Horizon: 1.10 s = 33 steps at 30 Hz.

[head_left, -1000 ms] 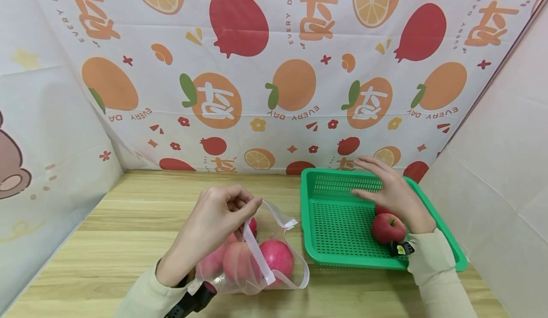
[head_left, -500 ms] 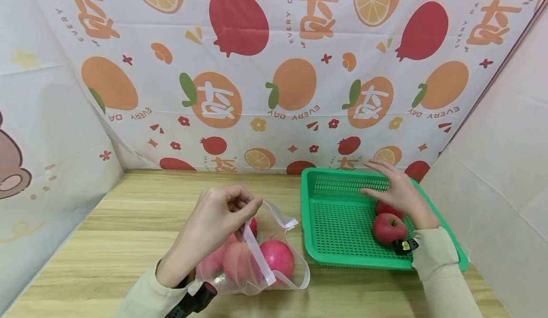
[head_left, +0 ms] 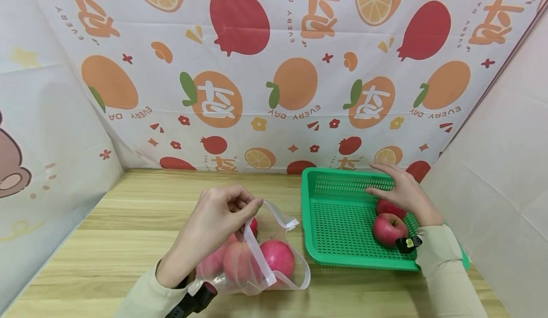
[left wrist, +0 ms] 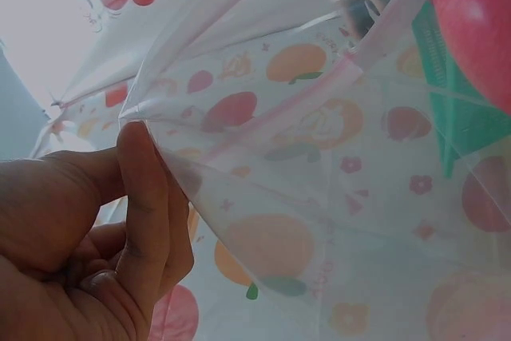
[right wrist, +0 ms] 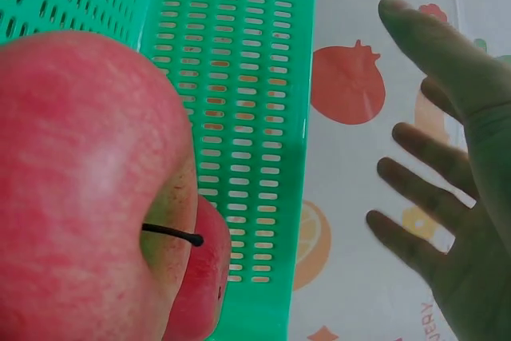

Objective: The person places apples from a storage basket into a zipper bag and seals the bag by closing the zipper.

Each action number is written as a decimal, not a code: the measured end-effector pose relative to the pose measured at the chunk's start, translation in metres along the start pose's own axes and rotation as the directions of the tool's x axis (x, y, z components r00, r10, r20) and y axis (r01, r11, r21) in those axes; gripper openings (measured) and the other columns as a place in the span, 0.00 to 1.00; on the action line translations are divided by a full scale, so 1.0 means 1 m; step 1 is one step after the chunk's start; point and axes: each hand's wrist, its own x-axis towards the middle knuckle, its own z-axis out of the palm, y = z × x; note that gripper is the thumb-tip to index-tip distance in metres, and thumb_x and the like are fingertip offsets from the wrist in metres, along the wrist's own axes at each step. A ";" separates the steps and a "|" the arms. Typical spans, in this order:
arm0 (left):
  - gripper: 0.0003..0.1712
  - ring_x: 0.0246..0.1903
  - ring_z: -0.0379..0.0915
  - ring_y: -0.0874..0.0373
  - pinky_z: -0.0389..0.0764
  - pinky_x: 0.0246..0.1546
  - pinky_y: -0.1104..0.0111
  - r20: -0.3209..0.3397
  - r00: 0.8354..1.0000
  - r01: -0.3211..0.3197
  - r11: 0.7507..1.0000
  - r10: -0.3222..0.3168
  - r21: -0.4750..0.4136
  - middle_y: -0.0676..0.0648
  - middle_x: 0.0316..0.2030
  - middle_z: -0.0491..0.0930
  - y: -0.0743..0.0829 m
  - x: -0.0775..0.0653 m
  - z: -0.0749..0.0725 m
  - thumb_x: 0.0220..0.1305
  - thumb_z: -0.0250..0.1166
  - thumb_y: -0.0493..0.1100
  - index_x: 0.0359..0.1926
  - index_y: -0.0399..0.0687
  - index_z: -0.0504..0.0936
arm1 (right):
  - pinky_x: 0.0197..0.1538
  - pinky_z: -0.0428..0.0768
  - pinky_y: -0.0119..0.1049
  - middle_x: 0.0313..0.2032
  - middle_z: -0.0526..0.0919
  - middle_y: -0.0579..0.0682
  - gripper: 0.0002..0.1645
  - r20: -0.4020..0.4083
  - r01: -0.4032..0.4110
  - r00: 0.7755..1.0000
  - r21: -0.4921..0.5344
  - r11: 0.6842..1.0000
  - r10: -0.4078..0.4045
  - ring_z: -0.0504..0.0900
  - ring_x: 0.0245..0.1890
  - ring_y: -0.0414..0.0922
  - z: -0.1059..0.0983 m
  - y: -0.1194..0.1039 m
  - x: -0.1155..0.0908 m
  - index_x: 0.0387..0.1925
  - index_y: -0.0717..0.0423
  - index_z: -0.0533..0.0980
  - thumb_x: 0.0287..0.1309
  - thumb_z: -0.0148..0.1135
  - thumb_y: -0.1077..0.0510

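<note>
My left hand (head_left: 220, 220) pinches the rim of a clear bag with white edging (head_left: 259, 257), its fingertips at the edge in the left wrist view. Several round pinkish-red fruits lie inside; the brightest fruit (head_left: 279, 257) sits at the right, others partly hidden by my hand. Over the right side of a green plastic basket (head_left: 342, 230), my right hand (head_left: 404, 194) hovers with spread fingers and holds nothing. Below it in the basket are two red apples: a front apple (head_left: 389, 230) with its stem up, and a back apple (head_left: 388, 208) partly covered by my hand.
Bag and basket stand side by side on a wood-grain table (head_left: 150, 213). Behind rises a fruit-printed cloth (head_left: 274, 33), close to the basket's back rim. White cloth walls (head_left: 505, 166) stand at both sides.
My right hand has moved a little to the right and back over the basket, uncovering more of the back apple. My left hand and the bag have stayed put.
</note>
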 end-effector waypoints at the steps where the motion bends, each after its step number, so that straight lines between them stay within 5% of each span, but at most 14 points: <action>1: 0.06 0.14 0.70 0.67 0.77 0.14 0.72 0.000 1.000 0.000 1.000 0.000 0.001 0.54 0.19 0.80 0.000 0.000 0.000 0.63 0.71 0.35 0.28 0.43 0.86 | 0.58 0.74 0.71 0.69 0.71 0.64 0.44 0.012 -0.013 1.000 -0.002 1.000 0.013 0.69 0.68 0.65 0.000 0.000 0.000 0.70 0.53 0.71 0.56 0.76 0.44; 9: 0.05 0.13 0.70 0.66 0.77 0.14 0.71 0.010 1.000 0.009 1.000 -0.009 -0.012 0.53 0.19 0.80 0.000 0.001 0.001 0.63 0.71 0.35 0.29 0.43 0.86 | 0.60 0.75 0.70 0.68 0.72 0.64 0.43 0.129 -0.120 0.984 -0.041 0.992 0.125 0.71 0.66 0.65 -0.004 0.004 -0.002 0.71 0.56 0.69 0.58 0.75 0.47; 26: 0.06 0.13 0.71 0.66 0.78 0.14 0.71 0.010 1.000 0.012 1.000 -0.012 -0.011 0.53 0.19 0.80 0.000 0.001 0.003 0.63 0.72 0.35 0.28 0.42 0.85 | 0.58 0.78 0.65 0.62 0.76 0.71 0.42 0.216 -0.154 0.961 -0.105 0.982 0.174 0.74 0.61 0.68 0.007 0.015 0.000 0.66 0.65 0.72 0.59 0.73 0.45; 33: 0.06 0.12 0.71 0.65 0.78 0.14 0.70 0.020 1.000 0.019 1.000 -0.018 -0.025 0.53 0.18 0.79 0.000 0.001 0.003 0.63 0.71 0.35 0.29 0.42 0.85 | 0.47 0.83 0.56 0.58 0.78 0.71 0.39 0.264 -0.179 0.942 -0.122 0.976 0.206 0.80 0.51 0.62 0.009 0.020 -0.002 0.63 0.68 0.74 0.59 0.73 0.47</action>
